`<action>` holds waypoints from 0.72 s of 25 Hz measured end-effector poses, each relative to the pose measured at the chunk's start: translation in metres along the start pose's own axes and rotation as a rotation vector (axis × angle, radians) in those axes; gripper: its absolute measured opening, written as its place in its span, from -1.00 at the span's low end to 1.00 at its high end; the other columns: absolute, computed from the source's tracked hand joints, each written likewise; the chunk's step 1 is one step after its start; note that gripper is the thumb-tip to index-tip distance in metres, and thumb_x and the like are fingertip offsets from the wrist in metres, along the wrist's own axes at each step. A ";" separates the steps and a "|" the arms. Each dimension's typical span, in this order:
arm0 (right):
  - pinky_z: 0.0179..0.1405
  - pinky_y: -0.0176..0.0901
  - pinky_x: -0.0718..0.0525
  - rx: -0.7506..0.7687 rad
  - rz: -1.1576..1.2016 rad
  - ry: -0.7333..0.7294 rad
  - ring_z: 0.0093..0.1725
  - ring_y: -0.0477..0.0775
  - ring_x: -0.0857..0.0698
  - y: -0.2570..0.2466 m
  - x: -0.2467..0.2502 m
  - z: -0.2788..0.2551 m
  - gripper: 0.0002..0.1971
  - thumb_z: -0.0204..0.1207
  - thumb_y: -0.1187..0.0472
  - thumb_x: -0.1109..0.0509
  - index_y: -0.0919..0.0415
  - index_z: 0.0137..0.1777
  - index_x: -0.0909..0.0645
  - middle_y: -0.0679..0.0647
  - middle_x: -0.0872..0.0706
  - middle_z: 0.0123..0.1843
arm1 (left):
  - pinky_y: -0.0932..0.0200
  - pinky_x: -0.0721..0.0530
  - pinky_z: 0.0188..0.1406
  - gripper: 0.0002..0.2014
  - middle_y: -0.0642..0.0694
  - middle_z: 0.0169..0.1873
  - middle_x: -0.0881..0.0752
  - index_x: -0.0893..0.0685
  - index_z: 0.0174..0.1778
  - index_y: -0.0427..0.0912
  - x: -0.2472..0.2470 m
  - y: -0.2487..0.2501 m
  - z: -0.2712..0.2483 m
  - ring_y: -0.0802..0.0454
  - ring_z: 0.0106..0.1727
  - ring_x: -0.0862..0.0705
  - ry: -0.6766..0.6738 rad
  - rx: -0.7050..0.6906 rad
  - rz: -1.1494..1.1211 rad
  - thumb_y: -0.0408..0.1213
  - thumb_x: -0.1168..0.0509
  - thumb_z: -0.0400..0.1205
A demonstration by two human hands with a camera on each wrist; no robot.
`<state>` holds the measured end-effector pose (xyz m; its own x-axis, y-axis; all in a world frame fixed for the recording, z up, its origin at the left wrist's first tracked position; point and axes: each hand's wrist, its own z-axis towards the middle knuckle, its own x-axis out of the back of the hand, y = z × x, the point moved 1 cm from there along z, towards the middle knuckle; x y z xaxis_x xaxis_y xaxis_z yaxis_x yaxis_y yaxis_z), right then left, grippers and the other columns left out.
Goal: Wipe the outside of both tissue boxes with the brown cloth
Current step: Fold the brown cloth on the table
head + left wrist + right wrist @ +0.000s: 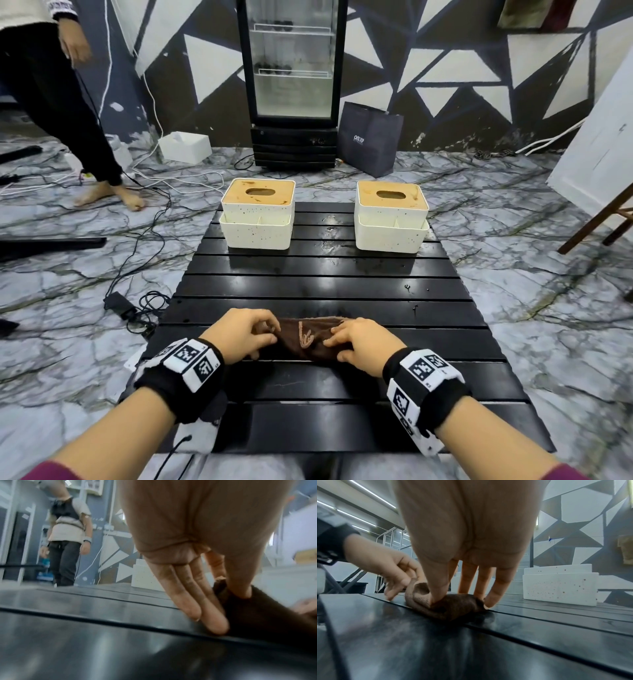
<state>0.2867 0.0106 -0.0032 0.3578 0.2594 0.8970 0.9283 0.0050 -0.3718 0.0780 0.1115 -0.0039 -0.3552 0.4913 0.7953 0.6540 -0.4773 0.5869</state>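
Cloth lies at near table edge, long axis left–right. L hand and R hand pinch its ends. Boxes well apart, far edge; each hand faces its own.

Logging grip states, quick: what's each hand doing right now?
Left hand: pinching the brown cloth on the table.
Right hand: thumb and fingers gripping the same cloth.

Brown cloth: both ends covered by the left hand and right hand, so their grip underneath is unseen. Bystander cut off above the waist by the head view's edge, blurred in the left wrist view. Left tissue box half hidden behind fingers.
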 end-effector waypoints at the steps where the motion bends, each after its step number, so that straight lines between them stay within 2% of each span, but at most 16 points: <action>1: 0.46 -0.19 -0.26 0.004 -0.006 -0.003 0.44 0.09 -0.39 0.000 0.000 0.000 -0.62 0.49 0.24 -0.35 -0.01 0.31 -0.56 -0.02 -0.49 0.46 | 0.36 -0.64 -0.21 -0.80 0.18 -0.44 -0.71 -0.66 -0.20 0.16 -0.001 0.005 0.003 0.26 -0.42 -0.71 0.059 -0.034 -0.048 -0.30 -0.43 0.51; 3: 0.42 -0.22 -0.26 0.030 -0.012 0.007 0.42 0.09 -0.41 0.001 0.000 -0.001 -0.62 0.49 0.24 -0.34 0.01 0.32 -0.56 0.00 -0.50 0.45 | 0.47 -0.57 -0.04 -0.68 0.36 -0.36 -0.73 -0.63 -0.28 0.30 -0.006 0.019 0.008 0.38 -0.22 -0.70 0.113 -0.116 -0.105 -0.32 -0.47 0.48; 5: 0.40 -0.26 -0.24 0.055 -0.004 0.028 0.41 0.07 -0.41 0.002 -0.001 -0.003 -0.63 0.49 0.24 -0.35 0.04 0.31 -0.57 0.00 -0.51 0.45 | 0.48 -0.57 0.04 -0.63 0.49 -0.30 -0.70 -0.67 -0.28 0.36 -0.018 0.035 0.014 0.42 -0.14 -0.69 0.075 -0.187 -0.163 -0.35 -0.47 0.46; 7: 0.40 -0.27 -0.23 0.090 0.003 0.046 0.45 0.07 -0.38 0.005 -0.002 -0.003 -0.65 0.47 0.23 -0.36 0.08 0.27 -0.60 0.01 -0.51 0.45 | 0.40 -0.58 0.12 -0.66 0.40 -0.24 -0.73 -0.71 -0.17 0.28 -0.031 0.049 0.019 0.41 -0.10 -0.68 0.028 -0.227 -0.161 -0.37 -0.47 0.45; 9: 0.39 -0.28 -0.23 0.105 0.019 0.031 0.48 0.05 -0.36 0.009 -0.004 -0.004 -0.66 0.45 0.22 -0.37 0.12 0.25 -0.62 0.02 -0.52 0.44 | 0.37 -0.57 0.16 -0.68 0.22 -0.11 -0.74 -0.73 0.02 0.08 -0.041 0.056 0.022 0.33 -0.03 -0.68 0.032 -0.224 -0.152 -0.39 -0.48 0.44; 12: 0.39 -0.28 -0.27 0.094 0.101 0.012 0.45 0.02 -0.42 0.018 -0.004 -0.010 -0.62 0.42 0.25 -0.39 0.11 0.27 -0.60 -0.05 -0.53 0.44 | 0.41 -0.58 0.10 -0.46 0.04 0.04 -0.72 -0.58 0.25 0.03 -0.046 0.057 0.025 0.16 0.07 -0.69 0.061 -0.112 -0.227 -0.38 -0.53 0.39; 15: 0.45 -0.32 -0.25 0.036 0.152 0.073 0.45 -0.03 -0.43 0.028 -0.003 -0.015 -0.58 0.40 0.27 -0.42 0.10 0.29 -0.58 -0.04 -0.53 0.44 | 0.50 -0.37 0.23 -0.44 -0.01 0.29 -0.61 -0.60 0.31 -0.09 -0.049 0.054 0.028 0.14 0.28 -0.58 0.070 -0.083 -0.083 -0.26 -0.56 0.37; 18: 0.48 -0.28 -0.28 -0.027 0.191 0.092 0.43 -0.03 -0.46 0.034 -0.002 -0.017 -0.59 0.40 0.25 -0.44 0.06 0.27 -0.59 0.00 -0.57 0.39 | 0.51 -0.16 0.34 -0.44 0.02 0.46 -0.47 -0.59 0.38 -0.11 -0.050 0.056 0.027 0.11 0.48 -0.42 0.020 -0.098 0.042 -0.17 -0.51 0.44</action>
<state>0.3197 -0.0066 -0.0139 0.5341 0.1641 0.8294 0.8447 -0.0624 -0.5316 0.1500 0.0799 -0.0147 -0.3433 0.4550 0.8216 0.6005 -0.5663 0.5646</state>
